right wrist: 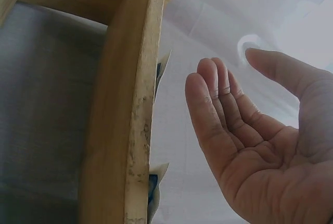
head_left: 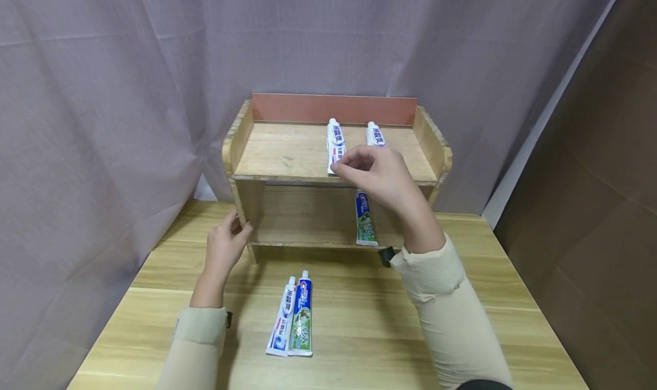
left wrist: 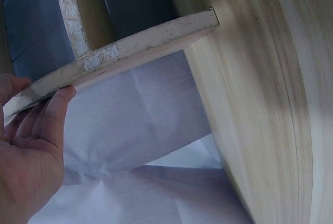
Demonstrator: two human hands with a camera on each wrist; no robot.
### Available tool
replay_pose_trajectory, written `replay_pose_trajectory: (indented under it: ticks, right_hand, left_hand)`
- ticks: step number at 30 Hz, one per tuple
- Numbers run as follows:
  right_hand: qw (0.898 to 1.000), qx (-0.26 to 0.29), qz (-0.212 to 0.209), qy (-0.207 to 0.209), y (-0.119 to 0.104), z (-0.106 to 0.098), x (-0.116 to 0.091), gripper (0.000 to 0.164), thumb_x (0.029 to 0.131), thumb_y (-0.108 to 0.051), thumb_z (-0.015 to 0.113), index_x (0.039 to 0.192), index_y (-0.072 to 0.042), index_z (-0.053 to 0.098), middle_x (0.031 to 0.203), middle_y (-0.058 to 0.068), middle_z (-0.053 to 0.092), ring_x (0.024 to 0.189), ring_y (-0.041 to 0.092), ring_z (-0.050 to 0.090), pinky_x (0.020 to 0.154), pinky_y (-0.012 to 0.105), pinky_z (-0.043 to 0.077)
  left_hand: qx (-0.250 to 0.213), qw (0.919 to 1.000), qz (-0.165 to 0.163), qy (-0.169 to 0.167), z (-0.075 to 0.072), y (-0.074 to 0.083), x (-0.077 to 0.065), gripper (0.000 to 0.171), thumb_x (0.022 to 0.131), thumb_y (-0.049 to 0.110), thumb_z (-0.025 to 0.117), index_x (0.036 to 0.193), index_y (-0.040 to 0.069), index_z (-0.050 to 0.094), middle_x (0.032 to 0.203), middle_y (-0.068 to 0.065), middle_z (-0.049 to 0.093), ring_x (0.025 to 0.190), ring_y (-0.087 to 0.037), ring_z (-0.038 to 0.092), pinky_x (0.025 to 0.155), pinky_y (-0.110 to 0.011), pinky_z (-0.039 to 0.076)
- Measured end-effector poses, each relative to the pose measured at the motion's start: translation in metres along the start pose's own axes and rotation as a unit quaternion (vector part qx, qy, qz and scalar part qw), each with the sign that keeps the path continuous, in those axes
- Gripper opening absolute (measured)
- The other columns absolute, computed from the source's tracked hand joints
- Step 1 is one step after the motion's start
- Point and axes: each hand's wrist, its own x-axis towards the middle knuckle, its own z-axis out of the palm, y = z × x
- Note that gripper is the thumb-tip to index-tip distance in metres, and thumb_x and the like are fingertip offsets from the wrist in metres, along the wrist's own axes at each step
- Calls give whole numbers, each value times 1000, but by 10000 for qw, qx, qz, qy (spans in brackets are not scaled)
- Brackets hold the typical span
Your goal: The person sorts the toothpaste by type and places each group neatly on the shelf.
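Note:
My left hand [head_left: 223, 246] grips the left side panel of a small wooden two-tier shelf [head_left: 284, 150], thumb on one face and fingers on the other in the left wrist view. My right hand [head_left: 384, 176] hovers at the front of the upper tier, holding nothing. In the right wrist view, its thumb stands apart from its bent fingers [right wrist: 197, 99]. Beside its fingertips in the head view lies a white toothpaste tube [head_left: 335, 138], cap toward the back. A second white toothpaste tube [head_left: 376, 134] lies to its right, partly hidden behind the hand.
A blue-green toothpaste tube [head_left: 365, 222] lies on the lower tier. On the wooden table [head_left: 359, 327] in front, another white tube [head_left: 282, 321] and a blue-green tube [head_left: 301, 321] lie side by side. A grey curtain [head_left: 328, 36] hangs behind the shelf.

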Motion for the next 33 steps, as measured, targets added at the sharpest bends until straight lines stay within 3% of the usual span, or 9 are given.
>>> replay_pose_trajectory:
  ticks: [6, 14, 19, 33]
  right_hand:
    - [10000, 96, -19, 11, 1, 3, -7, 24, 91, -35, 75, 97, -12, 74, 86, 1, 73, 79, 16, 67, 72, 32, 57]
    - [9982, 578, 148, 68, 3, 10, -17, 26, 89, -36, 77, 97, -11, 73, 85, 3, 72, 79, 20, 67, 70, 32, 57]
    - [9980, 625, 129, 17, 9, 16, -23, 26, 89, -36, 77, 97, -11, 73, 86, 2, 72, 77, 18, 66, 66, 29, 56]
    - [9976, 624, 276, -60, 32, 39, -40, 23, 89, -38, 77, 95, -16, 74, 83, -2, 72, 76, 18, 66, 66, 35, 57]
  left_hand:
    - [-20, 9999, -161, -26, -1, 2, -1, 35, 95, 17, 67, 130, 10, 64, 118, -24, 68, 104, -38, 70, 86, -42, 61]
    - [-75, 9999, -125, -51, -2, 2, 1, 37, 95, 17, 66, 131, 8, 63, 120, -25, 67, 105, -39, 69, 86, -41, 61]
    - [-55, 9999, -131, -72, -1, 1, 0, 36, 95, 17, 66, 130, 7, 64, 120, -25, 67, 105, -39, 70, 85, -41, 61]
    - [-61, 9999, -72, -90, -2, 0, 0, 37, 96, 17, 65, 132, 7, 63, 120, -25, 67, 105, -39, 69, 85, -40, 61]
